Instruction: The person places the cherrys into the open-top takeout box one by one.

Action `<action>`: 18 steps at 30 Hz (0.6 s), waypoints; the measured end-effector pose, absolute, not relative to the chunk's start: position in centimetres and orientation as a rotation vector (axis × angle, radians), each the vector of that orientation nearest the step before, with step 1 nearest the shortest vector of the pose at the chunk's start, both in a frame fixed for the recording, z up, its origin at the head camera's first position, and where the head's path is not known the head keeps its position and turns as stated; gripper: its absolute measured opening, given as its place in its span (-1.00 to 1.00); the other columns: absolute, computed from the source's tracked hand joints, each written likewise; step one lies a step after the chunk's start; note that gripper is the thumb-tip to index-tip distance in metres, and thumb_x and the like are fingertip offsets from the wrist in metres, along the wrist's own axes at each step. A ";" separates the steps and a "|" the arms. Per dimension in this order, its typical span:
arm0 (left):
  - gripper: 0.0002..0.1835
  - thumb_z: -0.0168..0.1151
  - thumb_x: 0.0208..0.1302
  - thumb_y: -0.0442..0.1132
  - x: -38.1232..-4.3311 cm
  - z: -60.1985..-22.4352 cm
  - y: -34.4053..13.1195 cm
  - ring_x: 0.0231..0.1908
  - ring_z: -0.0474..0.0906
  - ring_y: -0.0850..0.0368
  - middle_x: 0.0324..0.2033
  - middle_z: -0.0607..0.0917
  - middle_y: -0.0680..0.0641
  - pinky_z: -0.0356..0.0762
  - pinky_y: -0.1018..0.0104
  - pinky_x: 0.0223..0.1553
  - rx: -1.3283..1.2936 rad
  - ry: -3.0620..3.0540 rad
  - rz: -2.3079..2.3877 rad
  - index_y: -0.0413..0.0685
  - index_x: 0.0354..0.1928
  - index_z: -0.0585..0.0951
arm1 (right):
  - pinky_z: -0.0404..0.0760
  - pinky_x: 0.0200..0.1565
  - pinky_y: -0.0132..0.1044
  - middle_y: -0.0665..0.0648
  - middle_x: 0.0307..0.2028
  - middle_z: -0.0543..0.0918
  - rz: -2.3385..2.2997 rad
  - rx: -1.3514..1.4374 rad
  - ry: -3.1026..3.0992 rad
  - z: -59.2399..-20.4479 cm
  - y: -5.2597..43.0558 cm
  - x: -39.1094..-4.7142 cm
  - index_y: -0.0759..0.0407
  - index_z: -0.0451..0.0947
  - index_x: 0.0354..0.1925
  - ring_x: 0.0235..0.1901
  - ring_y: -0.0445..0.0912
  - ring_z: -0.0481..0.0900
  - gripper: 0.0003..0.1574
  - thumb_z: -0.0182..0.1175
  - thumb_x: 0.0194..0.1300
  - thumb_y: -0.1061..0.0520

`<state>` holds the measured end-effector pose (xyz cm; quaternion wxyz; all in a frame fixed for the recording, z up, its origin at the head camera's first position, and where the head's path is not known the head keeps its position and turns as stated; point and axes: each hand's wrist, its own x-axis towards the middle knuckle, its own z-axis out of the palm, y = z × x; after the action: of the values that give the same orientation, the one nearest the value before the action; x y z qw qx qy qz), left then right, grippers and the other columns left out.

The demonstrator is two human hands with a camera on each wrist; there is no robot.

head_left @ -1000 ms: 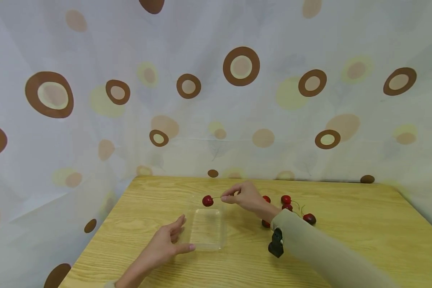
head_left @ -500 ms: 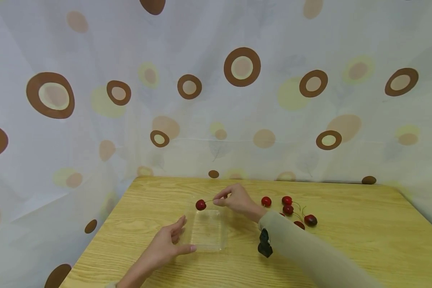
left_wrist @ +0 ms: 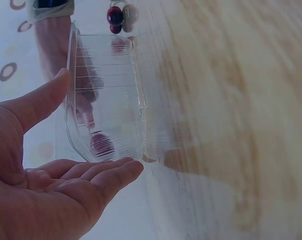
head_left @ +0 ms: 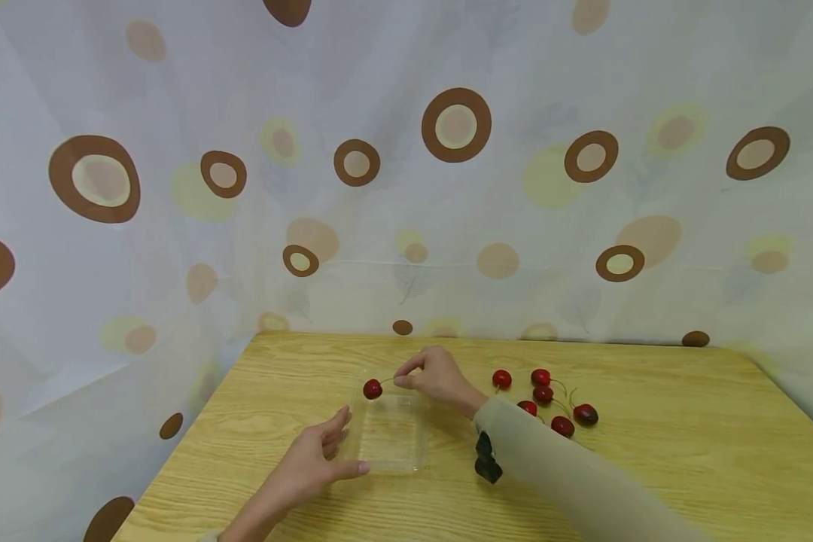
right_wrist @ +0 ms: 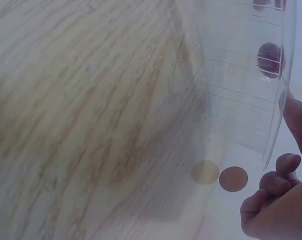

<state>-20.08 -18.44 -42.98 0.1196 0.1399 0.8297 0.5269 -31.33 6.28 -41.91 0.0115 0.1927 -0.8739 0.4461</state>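
In the head view my right hand (head_left: pixel 436 379) pinches the thin stem of a dark red cherry (head_left: pixel 373 389). That cherry hangs over the far left part of a clear plastic box (head_left: pixel 422 444). My left hand (head_left: pixel 309 459) lies along the box's left side, fingers and thumb spread apart. From the left wrist, the left thumb (left_wrist: pixel 53 92) is at the box's rim and the extended fingers are by its wall; firm contact cannot be told. Through the clear wall the cherry (left_wrist: pixel 101 144) shows in the left wrist view, and the right wrist view shows the cherry (right_wrist: pixel 271 60) too.
Several more cherries lie right of the box, among them a bright red cherry (head_left: pixel 501 379) and a dark cherry (head_left: pixel 586 414). They rest on a wooden table (head_left: pixel 650 467). A patterned curtain (head_left: pixel 406 211) stands behind its far edge.
My right hand has moved left with the cherry, bringing it across the box's far part. Cherries formerly behind the right arm now show. The left hand stays almost still.
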 end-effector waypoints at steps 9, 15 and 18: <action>0.09 0.56 0.29 -0.16 -20.0 -42.7 -18.4 0.47 0.18 -0.48 0.56 0.13 -0.44 0.44 -0.23 0.33 0.390 2.405 1.547 -0.43 0.61 0.06 | 0.53 0.04 0.08 0.10 -0.19 0.66 1.177 0.513 -2.770 -42.6 5.4 -31.6 0.09 0.89 -0.28 -0.16 0.00 0.54 -0.96 0.53 0.30 0.15; 0.08 0.57 0.29 -0.16 -19.9 -42.7 -18.2 0.47 0.20 -0.48 0.56 0.14 -0.43 0.42 -0.25 0.35 0.378 2.408 1.546 -0.43 0.61 0.08 | 0.53 -0.11 -0.04 0.15 -0.11 0.65 1.198 0.476 -2.748 -42.5 6.3 -31.2 0.13 0.87 -0.10 -0.19 -0.01 0.51 -0.81 0.51 0.32 0.14; 0.08 0.57 0.28 -0.16 -20.0 -42.8 -18.2 0.46 0.21 -0.49 0.56 0.14 -0.43 0.44 -0.24 0.33 0.365 2.421 1.537 -0.42 0.61 0.08 | 0.36 -0.30 -0.17 0.12 -0.20 0.64 1.284 0.505 -2.693 -41.8 7.6 -30.6 0.14 0.87 -0.11 -0.31 -0.05 0.38 -0.85 0.48 0.34 0.18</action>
<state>-19.99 -18.24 -42.76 0.1250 0.1253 0.8308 0.5277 -30.64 7.62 -41.77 0.0578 0.1665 -0.8885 0.4237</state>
